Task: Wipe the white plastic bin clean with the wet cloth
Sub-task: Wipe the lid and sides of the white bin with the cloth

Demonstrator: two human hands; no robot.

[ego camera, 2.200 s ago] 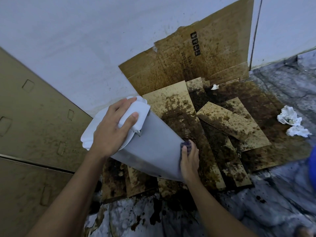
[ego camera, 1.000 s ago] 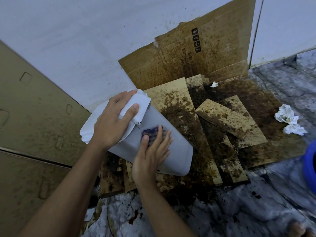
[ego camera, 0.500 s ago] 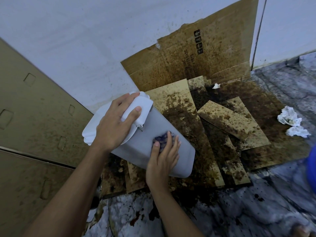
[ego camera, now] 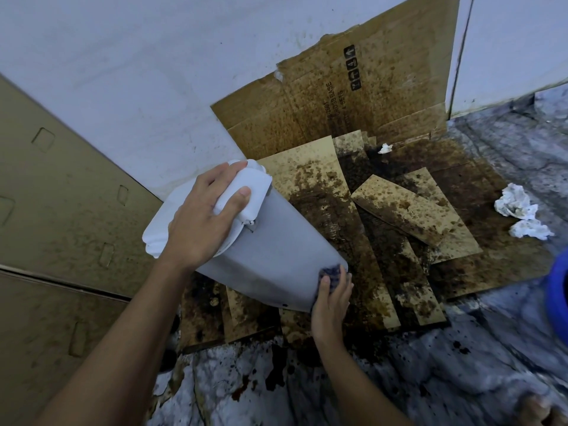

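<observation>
The white plastic bin [ego camera: 270, 256] is tilted, its lidded top toward the wall at the left and its base down at the right over stained cardboard. My left hand [ego camera: 203, 216] grips the white lid end and holds the bin steady. My right hand [ego camera: 333, 295] presses a dark blue wet cloth [ego camera: 332, 272] against the lower right corner of the bin's side, near the base. Most of the cloth is hidden under my fingers.
Oil-stained cardboard sheets [ego camera: 399, 210] cover the floor and lean on the white wall [ego camera: 123, 72]. Crumpled white tissues [ego camera: 519, 213] lie at the right. A blue container edge [ego camera: 558, 299] shows at far right. Tan cardboard panels [ego camera: 61, 210] stand at the left. The grey floor [ego camera: 461, 379] is spattered.
My right hand has slid the cloth from the middle of the bin's side down to its lower right corner. My left hand has kept its grip on the lid end.
</observation>
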